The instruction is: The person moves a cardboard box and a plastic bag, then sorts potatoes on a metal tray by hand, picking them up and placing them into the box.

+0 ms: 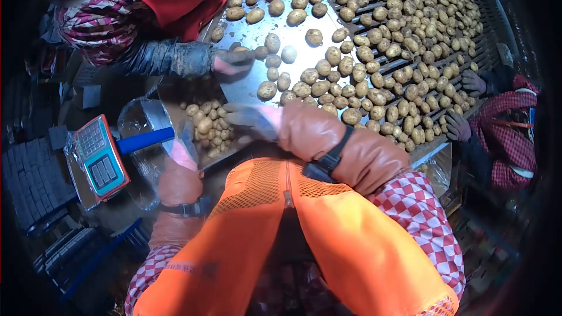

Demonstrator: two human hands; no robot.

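Observation:
A cardboard box holds a pile of small potatoes in front of me. My left hand, in a grey and pink glove, is at the left side of the box, its fingers stretched upward; blur hides the fingertips. At the box's right side, my right hand reaches left over the pile with fingers apart and nothing seen in them. Just beyond it, loose potatoes lie on a shiny metal table.
A blue-and-red scale display on a blue post stands left. Many potatoes cover a slatted conveyor at right. A co-worker's gloved hand is at the metal table; another person's gloved hands rest at the conveyor's right edge.

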